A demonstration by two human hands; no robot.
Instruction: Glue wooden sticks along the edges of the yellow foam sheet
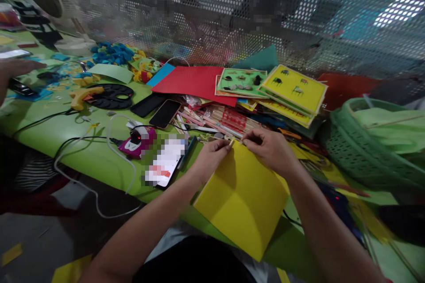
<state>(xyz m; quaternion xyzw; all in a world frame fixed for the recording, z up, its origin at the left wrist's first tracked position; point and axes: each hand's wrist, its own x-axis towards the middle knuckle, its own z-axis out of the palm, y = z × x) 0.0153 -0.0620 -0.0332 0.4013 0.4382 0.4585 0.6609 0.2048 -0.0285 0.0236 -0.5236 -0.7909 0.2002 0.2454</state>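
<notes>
A yellow foam-like sheet [245, 199] lies tilted in front of me, its near corner reaching past the table edge over my lap. At its far edge, my left hand [214, 154] is closed, thumb and fingertips pinching a thin pale stick [231, 143]. Just to the right, my right hand [267, 147] is closed at the same edge, its fingertips pinched around a small pale piece that looks like a stick. Whether both hands hold the same stick is hidden by the fingers. A pile of thin sticks [229, 118] lies right beyond my hands.
Stick-framed boards, one yellow [299, 90] and one green [242, 80], are stacked beyond the sticks near red sheets [189, 82]. A green basket [352, 141] stands right. Phones [165, 113], a purple power strip [141, 141] with cables and a yellow glue gun [84, 96] lie left, near another person's hand [20, 70].
</notes>
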